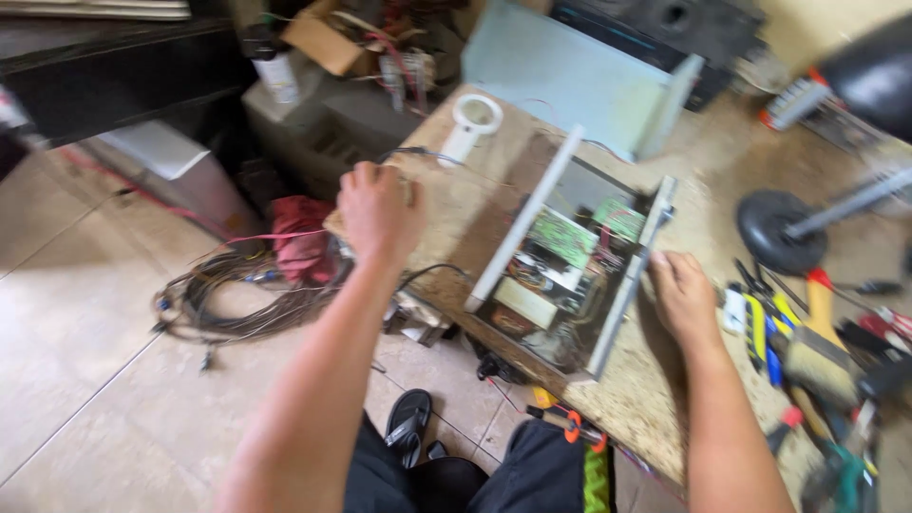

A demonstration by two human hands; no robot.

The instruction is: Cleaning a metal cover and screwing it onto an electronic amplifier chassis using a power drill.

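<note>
We see the open metal chassis (570, 275) lying on the worn table (665, 399), its circuit boards exposed upward. Our right hand (682, 296) rests loosely open against its near side wall, steadying it, while our left hand (378, 211) closes over something at the table's far edge, beside a white magnifier (472, 123); tools (807, 342) lie close at right
</note>
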